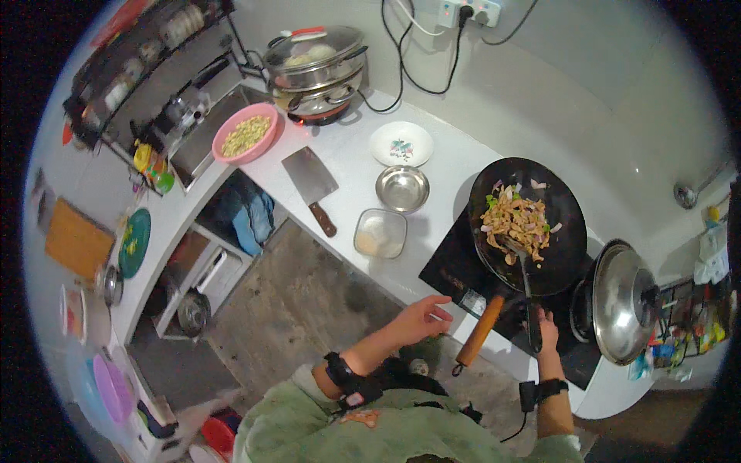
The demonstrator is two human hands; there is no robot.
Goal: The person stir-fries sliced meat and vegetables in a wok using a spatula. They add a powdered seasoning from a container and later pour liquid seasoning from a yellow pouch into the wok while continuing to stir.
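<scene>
A black wok sits on the induction cooktop, holding cooked sliced meat with onion and green pepper pieces. My right hand grips the dark handle of a metal spatula, whose blade is tucked into the food. Held in the air at the counter's edge, my left hand has its fingers apart and nothing in them. The wok's wooden handle points toward me, between both hands, with neither touching it.
A domed lid stands right of the wok. Left of it are a clear container, a steel bowl, a white plate and a cleaver. Farther off stand a pink basin and a steamer.
</scene>
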